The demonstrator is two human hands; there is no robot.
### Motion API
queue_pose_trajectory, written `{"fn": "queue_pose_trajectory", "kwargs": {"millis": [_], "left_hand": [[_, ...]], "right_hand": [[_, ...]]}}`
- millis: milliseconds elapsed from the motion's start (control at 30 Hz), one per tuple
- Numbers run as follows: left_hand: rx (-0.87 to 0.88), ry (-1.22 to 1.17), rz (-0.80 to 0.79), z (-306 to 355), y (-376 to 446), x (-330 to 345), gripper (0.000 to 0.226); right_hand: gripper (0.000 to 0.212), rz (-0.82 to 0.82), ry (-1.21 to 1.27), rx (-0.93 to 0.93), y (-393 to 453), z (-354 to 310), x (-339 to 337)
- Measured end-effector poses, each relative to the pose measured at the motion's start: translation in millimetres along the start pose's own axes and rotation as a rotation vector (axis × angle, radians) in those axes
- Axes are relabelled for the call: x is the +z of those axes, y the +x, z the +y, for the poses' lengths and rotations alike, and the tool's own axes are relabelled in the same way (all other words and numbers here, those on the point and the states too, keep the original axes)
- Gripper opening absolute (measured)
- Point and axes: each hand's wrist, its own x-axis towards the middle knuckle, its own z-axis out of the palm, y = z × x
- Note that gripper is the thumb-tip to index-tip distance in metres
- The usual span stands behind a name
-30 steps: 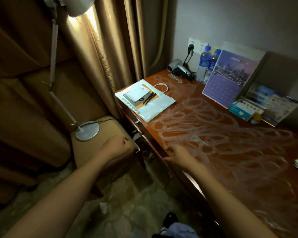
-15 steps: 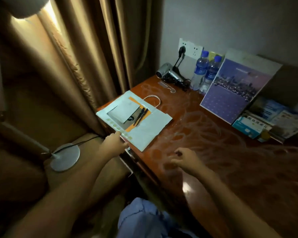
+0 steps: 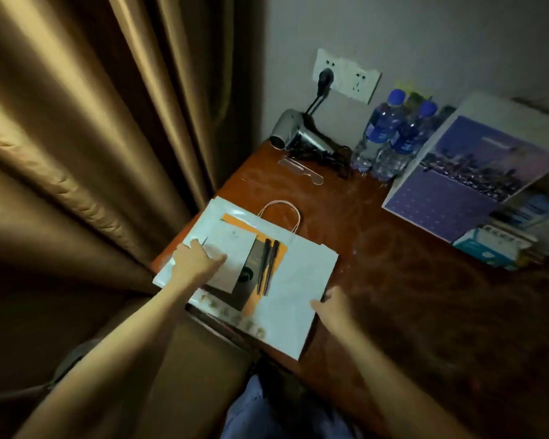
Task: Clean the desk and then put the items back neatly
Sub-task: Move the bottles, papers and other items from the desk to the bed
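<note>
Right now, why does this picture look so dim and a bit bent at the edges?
Head view: light is low and falls mostly on the white paper bag, while the curtain folds and the near desk sink into shadow; the wide lens bows the picture's edges, stretching both forearms; the boxes at right are smeared with blur; the left hand stays fairly sharp.

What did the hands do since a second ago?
The left hand moved from the stool up onto the papers stacked on the white paper bag, pressing flat on the top sheet. The right hand slid from the desk's front edge over to the bag's right edge and touches it. The bag, the two pens, the bottles and the calendar stayed put.
</note>
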Motion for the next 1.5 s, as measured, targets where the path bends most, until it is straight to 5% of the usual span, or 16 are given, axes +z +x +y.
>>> {"fn": "queue_pose_trajectory", "kwargs": {"millis": [100,233,333,433,667,867,1033,1200,1500], "left_hand": [[0.007,0.042,-0.054,2,23,7,0.073],[-0.027,0.107,-0.102,3,39,11,0.073],[-0.029,0.147,-0.126,-1,43,15,0.07],[-0.015,0.137,-0.17,-3,44,21,0.067],[-0.012,-0.373,-0.418,-12,48,13,0.029],[0.022,-0.618,-0.602,-27,40,14,0.04],[0.059,-0.739,-0.708,-29,30,7,0.044],[0.159,-0.755,-0.771,-5,13,-5,0.048],[0.42,-0.483,-0.959,103,-56,1,0.046]], "right_hand": [[0.019,-0.01,0.164,0.103,16,-2,16],[0.05,0.004,0.324,0.212,45,10,34],[0.029,0.04,0.481,0.307,32,-6,30],[0.032,0.041,0.545,0.313,29,-8,34],[0.02,0.013,0.525,0.191,23,-16,43],[0.022,0.0,0.443,0.115,17,-14,47],[0.02,0.033,0.684,0.256,11,5,32],[0.027,0.02,0.789,0.279,-7,29,3],[0.01,0.234,0.782,0.228,-93,112,-90]]}}
